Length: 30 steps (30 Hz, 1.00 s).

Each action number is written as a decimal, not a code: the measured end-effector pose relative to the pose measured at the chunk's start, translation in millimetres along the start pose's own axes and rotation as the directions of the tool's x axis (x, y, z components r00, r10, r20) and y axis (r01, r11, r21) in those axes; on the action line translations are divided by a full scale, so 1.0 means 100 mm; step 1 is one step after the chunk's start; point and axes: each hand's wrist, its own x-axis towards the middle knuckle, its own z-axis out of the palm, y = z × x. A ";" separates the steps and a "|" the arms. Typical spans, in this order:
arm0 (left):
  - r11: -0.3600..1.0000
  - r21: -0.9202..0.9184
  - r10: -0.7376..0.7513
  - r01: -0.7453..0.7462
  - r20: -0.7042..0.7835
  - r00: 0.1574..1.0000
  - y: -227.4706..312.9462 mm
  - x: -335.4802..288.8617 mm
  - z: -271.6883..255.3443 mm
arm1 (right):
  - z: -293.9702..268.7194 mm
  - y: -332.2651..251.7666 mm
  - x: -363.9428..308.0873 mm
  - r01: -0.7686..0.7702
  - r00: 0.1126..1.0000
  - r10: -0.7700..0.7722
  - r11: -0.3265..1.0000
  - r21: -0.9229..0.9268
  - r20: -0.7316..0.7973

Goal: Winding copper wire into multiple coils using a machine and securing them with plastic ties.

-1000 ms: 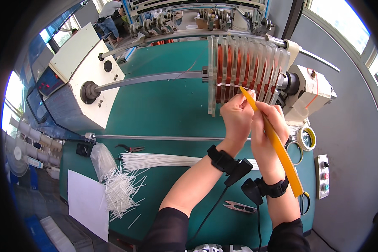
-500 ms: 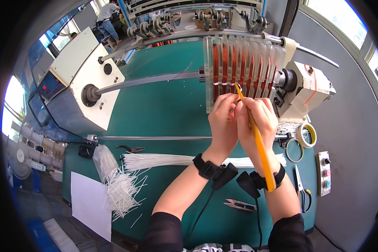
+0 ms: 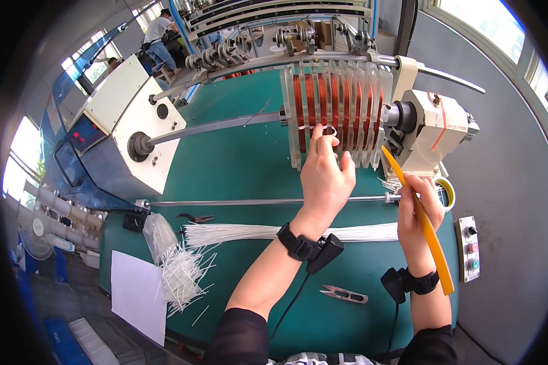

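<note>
My right hand (image 3: 421, 210) is closed around the yellow stick (image 3: 434, 246), its tip pointing up and away from me, just beside the plates (image 3: 290, 100). My left hand (image 3: 326, 182) is at the front of the copper coils (image 3: 311, 100), thumb standing apart, fingertips at a white tie (image 3: 333, 131); whether they pinch it, I cannot tell. The coils sit between the plates, on the shaft (image 3: 225, 126). I judge the tie light and bendy, perhaps slippery, best taken near its loose end between finger and thumb. The wire looks springy, its coating easily scratched, so I'd touch it gently. The stick seems light and stiff, and mid-length gives good control.
</note>
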 end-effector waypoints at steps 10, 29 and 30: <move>0.986 0.161 -0.068 0.051 0.099 0.993 0.08 0.18 -0.19 | 0.06 0.25 0.17 -0.106 0.994 0.106 0.990 0.090 0.007; 0.739 0.442 0.335 -0.508 0.413 0.847 0.01 0.35 0.00 | 0.28 0.34 0.35 -0.476 0.718 0.692 0.416 0.774 0.069; 0.737 0.446 0.333 -0.508 0.414 0.847 0.02 0.35 0.00 | 0.24 0.36 0.34 -0.477 0.718 0.692 0.412 0.776 0.073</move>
